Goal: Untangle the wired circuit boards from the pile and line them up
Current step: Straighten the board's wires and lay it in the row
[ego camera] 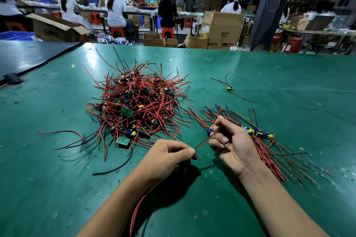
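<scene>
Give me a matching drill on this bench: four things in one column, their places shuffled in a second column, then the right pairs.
Things
1. tangled pile
2. row of boards
3. lone board
4. stretched wire

Places
A. held between the left hand and the right hand
B. left of centre on the table
C. by itself, farther away than the row
D. just right of the right hand

Pairs: 1-B, 2-D, 3-C, 4-A
</scene>
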`<action>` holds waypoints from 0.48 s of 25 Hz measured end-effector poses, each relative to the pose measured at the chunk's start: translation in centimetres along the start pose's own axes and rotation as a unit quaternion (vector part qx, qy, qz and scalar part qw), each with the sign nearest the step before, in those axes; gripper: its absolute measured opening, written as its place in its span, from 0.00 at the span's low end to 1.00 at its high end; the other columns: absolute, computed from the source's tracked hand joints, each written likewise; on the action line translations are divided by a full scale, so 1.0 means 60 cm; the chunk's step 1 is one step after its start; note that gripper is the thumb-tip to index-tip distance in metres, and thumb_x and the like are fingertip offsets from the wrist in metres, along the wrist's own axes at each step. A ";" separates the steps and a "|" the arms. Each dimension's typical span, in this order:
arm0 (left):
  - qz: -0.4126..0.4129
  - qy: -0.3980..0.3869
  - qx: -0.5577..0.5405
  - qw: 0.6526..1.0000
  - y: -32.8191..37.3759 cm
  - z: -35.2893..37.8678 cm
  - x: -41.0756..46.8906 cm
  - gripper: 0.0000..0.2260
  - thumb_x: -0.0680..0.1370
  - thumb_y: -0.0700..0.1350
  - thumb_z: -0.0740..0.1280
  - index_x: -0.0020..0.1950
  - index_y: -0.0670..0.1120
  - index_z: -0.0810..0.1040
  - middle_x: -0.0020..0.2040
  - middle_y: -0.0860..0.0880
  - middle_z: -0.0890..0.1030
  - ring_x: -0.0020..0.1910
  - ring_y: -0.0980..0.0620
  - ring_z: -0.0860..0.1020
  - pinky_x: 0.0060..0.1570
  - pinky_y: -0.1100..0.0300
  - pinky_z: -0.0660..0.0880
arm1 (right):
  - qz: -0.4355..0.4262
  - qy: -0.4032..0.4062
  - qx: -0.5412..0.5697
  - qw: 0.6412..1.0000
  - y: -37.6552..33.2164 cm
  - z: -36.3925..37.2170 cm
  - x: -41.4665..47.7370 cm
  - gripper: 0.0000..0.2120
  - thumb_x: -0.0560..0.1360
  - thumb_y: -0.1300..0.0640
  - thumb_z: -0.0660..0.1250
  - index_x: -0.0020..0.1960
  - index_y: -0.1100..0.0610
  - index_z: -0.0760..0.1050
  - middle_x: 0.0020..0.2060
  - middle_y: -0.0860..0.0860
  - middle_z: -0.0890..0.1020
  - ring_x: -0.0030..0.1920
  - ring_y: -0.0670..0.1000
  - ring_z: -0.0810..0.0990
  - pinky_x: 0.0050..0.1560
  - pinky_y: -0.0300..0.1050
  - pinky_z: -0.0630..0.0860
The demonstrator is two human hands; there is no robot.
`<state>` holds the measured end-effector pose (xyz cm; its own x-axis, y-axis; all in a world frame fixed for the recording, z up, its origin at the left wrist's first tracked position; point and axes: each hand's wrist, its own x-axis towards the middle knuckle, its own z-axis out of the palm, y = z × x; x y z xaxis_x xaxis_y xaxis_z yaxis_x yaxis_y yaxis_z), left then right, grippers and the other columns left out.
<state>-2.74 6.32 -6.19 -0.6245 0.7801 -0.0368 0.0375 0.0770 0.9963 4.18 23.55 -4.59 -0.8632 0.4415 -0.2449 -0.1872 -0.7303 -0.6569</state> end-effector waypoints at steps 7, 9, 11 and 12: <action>-0.020 0.067 -0.072 0.995 0.003 0.009 -0.002 0.08 0.78 0.42 0.68 0.44 0.37 0.83 0.34 0.43 0.82 0.29 0.49 0.78 0.33 0.62 0.76 | -0.037 0.028 -0.096 0.994 0.017 -0.001 0.003 0.17 0.77 0.45 0.67 0.48 0.60 0.81 0.33 0.50 0.79 0.23 0.43 0.67 0.22 0.34 0.66; -0.026 0.113 -0.140 0.983 0.007 0.013 -0.001 0.08 0.79 0.41 0.67 0.46 0.37 0.82 0.37 0.41 0.82 0.30 0.47 0.81 0.32 0.60 0.78 | -0.069 0.029 -0.230 0.970 0.032 -0.004 0.001 0.16 0.81 0.47 0.65 0.50 0.59 0.82 0.35 0.50 0.80 0.23 0.45 0.69 0.24 0.37 0.65; -0.015 0.166 -0.206 0.964 0.012 0.013 0.003 0.08 0.79 0.40 0.65 0.47 0.36 0.80 0.39 0.39 0.84 0.33 0.46 0.83 0.34 0.58 0.81 | -0.117 -0.008 -0.386 0.915 0.048 -0.007 -0.006 0.09 0.80 0.53 0.68 0.48 0.57 0.84 0.35 0.50 0.81 0.25 0.46 0.72 0.25 0.38 0.66; -0.005 0.187 -0.242 0.952 0.015 0.012 0.006 0.08 0.80 0.40 0.65 0.48 0.35 0.80 0.40 0.38 0.84 0.34 0.46 0.83 0.35 0.57 0.82 | -0.148 -0.035 -0.472 0.868 0.053 -0.008 -0.010 0.06 0.79 0.56 0.70 0.47 0.56 0.85 0.35 0.49 0.83 0.28 0.46 0.75 0.28 0.39 0.71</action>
<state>-2.36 7.12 -5.40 -0.8605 0.4983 -0.1062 -0.2767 -0.2819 0.9187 4.31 21.19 -6.88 -0.8752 0.4803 0.0571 0.0329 0.1769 -0.9837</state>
